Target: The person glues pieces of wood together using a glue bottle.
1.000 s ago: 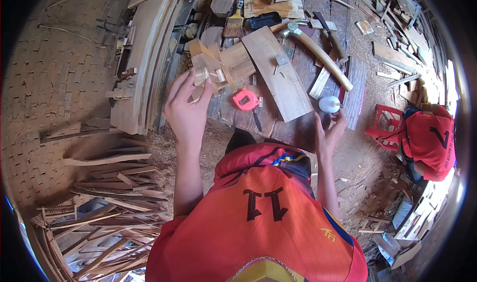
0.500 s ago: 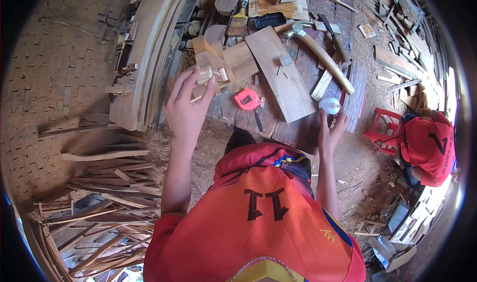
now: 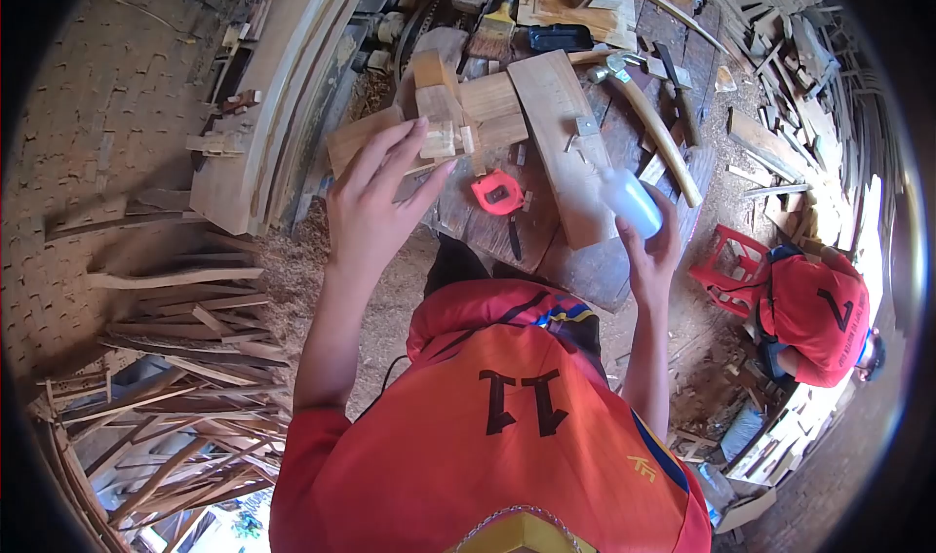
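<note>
My left hand [image 3: 375, 212] is raised over the near left of the workbench [image 3: 575, 265] and grips a small pale wooden piece [image 3: 438, 139] between thumb and fingertips. My right hand [image 3: 651, 251] holds a white squeeze bottle [image 3: 629, 202], tilted with its nozzle pointing up and left over a long plank [image 3: 561, 134]. An orange tape measure [image 3: 498, 193] lies on the bench between the two hands. Several cut wooden blocks [image 3: 478, 99] are stacked just beyond the left hand.
A hammer with a curved wooden handle [image 3: 655, 129], a brush [image 3: 495, 34] and a black case [image 3: 567, 37] lie farther back. Long planks [image 3: 263, 104] lean at the left, scrap strips [image 3: 185, 329] cover the floor. A person in red [image 3: 814, 314] crouches by a red stool [image 3: 726, 260] at right.
My right hand has lifted the white bottle off the bench and tipped it leftward. My left hand rose with the small wooden piece. The view shifted slightly.
</note>
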Demonstrator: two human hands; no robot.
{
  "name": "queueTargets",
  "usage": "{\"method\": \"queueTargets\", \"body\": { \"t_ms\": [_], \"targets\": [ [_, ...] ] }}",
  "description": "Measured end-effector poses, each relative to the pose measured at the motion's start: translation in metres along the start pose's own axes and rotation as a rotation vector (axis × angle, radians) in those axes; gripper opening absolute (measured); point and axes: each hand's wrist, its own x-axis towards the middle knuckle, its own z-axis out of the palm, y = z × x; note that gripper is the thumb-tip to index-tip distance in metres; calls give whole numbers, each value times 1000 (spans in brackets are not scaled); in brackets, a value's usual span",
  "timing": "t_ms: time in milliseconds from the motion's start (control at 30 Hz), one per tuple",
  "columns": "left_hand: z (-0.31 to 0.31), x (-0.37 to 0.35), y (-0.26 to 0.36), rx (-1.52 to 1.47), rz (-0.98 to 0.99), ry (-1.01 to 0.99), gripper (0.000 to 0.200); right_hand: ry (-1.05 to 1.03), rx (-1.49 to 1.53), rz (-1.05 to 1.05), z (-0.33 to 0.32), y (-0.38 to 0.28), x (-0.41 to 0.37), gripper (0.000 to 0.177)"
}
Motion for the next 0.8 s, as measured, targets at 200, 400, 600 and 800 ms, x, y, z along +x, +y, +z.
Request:
{"method": "queueTargets", "body": {
  "t_ms": [200,400,600,800],
  "targets": [
    [-9,7,-16,-13,84,-82,42,-181,265,107,28,-20,22,64],
    [-21,23,-19,-67,37,-243,39,-137,250,-24,45,-30,28,63],
    [-23,32,-22,-51,135,-296,38,-158,291,-85,48,-44,39,62],
    [-19,23,-27,-59,114,-237,41,-203,170,-149,51,-65,49,63]
  ]
}}
